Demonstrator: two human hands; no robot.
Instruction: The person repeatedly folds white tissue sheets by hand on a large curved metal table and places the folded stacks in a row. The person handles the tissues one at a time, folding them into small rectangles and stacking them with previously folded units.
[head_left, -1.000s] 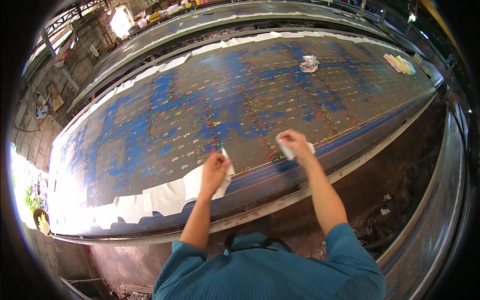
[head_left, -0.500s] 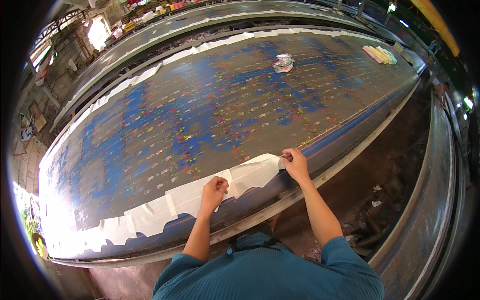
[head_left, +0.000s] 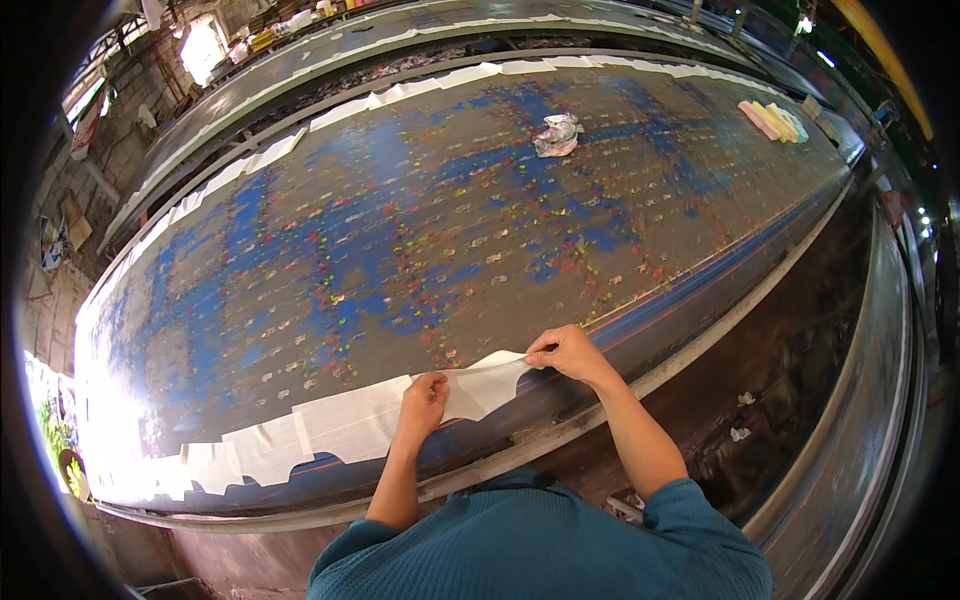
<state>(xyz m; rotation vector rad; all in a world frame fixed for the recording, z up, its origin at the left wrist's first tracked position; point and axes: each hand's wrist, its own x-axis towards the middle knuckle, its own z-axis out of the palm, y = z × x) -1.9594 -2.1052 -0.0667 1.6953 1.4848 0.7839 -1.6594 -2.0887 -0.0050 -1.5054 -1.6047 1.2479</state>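
Along the near edge of a long, paint-stained table (head_left: 500, 270) runs a row of overlapping white cloth pieces (head_left: 350, 418) with scalloped lower edges. My right hand (head_left: 568, 355) pinches the right corner of the end piece (head_left: 488, 392), thumb against fingers, and lifts it slightly. At that same piece's upper left, my left hand (head_left: 424, 402) is closed, with its fingertips on the edge of the cloth. Between both hands the piece stretches fairly taut, its upper edge partly folded up.
Farther back on the table lie a crumpled, stained rag (head_left: 557, 136) and a stack of pink, yellow and white folded cloths (head_left: 773, 121). White pieces (head_left: 440, 82) also line the far edge. Another long table (head_left: 885, 400) stands to the right, across a dark gap with scraps.
Both hands have moved left and slightly lower in view, with the end piece between them. The left fingertips have come to its upper edge. The whole view has shifted a little.
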